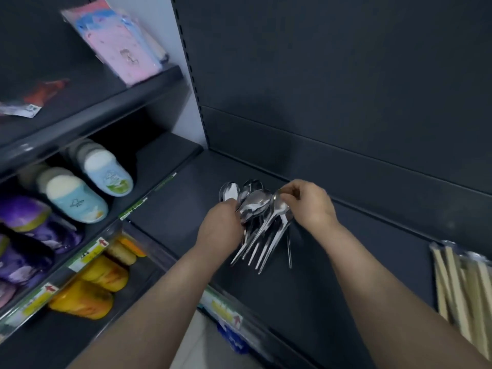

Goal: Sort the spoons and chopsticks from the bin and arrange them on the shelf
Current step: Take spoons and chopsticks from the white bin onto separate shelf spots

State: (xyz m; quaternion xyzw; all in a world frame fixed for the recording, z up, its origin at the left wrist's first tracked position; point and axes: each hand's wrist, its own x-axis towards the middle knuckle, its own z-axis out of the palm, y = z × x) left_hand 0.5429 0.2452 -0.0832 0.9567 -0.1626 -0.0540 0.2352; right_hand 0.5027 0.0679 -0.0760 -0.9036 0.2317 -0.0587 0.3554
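Note:
A bunch of several shiny metal spoons (255,206) is held over the dark shelf (332,262), bowls pointing away from me, handles fanned toward me. My left hand (221,227) grips the bunch around its handles from the left. My right hand (308,201) pinches the bowl of one spoon at the right side of the bunch. A bundle of pale wooden chopsticks (463,291) in clear wrap lies on the shelf at the far right. The bin is not in view.
To the left, a neighbouring shelf unit holds blue slippers (87,187), purple slippers (29,230) and yellow-orange ones (93,288). Pink packaged goods (125,46) stand on an upper shelf. Price labels (223,310) line the front edge of the shelf.

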